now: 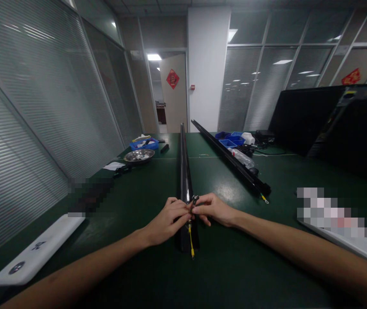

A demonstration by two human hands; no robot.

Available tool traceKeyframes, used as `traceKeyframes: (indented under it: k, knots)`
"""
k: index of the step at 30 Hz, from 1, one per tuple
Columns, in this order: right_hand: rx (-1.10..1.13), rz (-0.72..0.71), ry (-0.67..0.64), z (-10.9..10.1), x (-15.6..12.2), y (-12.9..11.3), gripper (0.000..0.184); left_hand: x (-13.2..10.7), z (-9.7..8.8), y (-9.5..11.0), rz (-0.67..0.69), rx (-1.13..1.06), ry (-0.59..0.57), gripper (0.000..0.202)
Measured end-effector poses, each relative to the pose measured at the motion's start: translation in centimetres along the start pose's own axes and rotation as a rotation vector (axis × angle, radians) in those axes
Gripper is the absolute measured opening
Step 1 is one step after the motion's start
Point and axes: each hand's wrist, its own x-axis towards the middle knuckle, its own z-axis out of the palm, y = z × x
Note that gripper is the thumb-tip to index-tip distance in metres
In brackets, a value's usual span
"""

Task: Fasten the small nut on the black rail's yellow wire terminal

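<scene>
A long black rail lies lengthwise on the green table, its near end between my hands. Over this end my left hand is closed, thumb and fingers drawn together; what they pinch is hidden. My right hand pinches a small dark metal part just above the rail, its fingertips close to the left ones. Below the fingers, a yellow-green wire with a ring terminal runs along the rail's near end.
A second black rail lies to the right, a ring-ended wire at its near end. At the back left are a metal bowl and a blue tray. Blue bins and large black panels stand right. White devices flank me.
</scene>
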Motion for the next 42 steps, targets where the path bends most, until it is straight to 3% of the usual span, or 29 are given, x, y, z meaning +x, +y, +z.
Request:
traceKeyframes:
  k: [22, 42]
  knots:
    - [-0.049, 0.007, 0.013, 0.3, -0.2, -0.5, 0.032, 0.1, 0.4, -0.3, -0.027, -0.046, 0.112, 0.012]
    - [-0.087, 0.003, -0.016, 0.6, -0.3, -1.2, 0.031, 0.0, 0.2, -0.2, -0.071, -0.041, 0.096, 0.011]
